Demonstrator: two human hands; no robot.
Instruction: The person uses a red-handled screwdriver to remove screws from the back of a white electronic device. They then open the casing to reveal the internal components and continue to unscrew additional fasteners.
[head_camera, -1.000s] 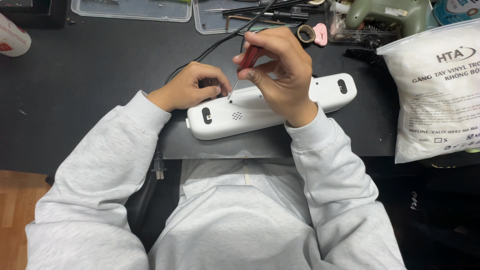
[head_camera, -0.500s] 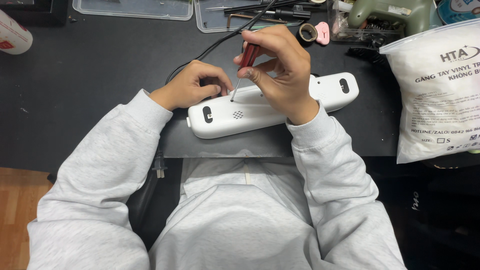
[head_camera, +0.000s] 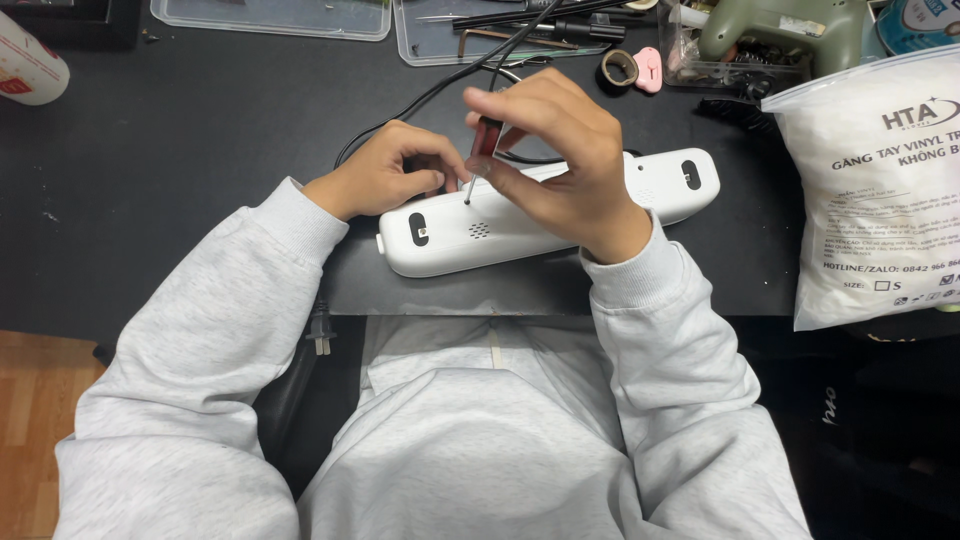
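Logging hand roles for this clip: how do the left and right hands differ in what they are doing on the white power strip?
The right hand is raised and pinches a small red-handled screwdriver upright, tip down on the power strip; the left hand holds no tool. The left hand lies low, fingers curled against the strip's far edge, while the right arches over its middle. Both wear grey sleeves and work over the black table.

A black counter (head_camera: 200, 150) filled most of the view; wooden floor (head_camera: 30, 420) showed at the lower left.
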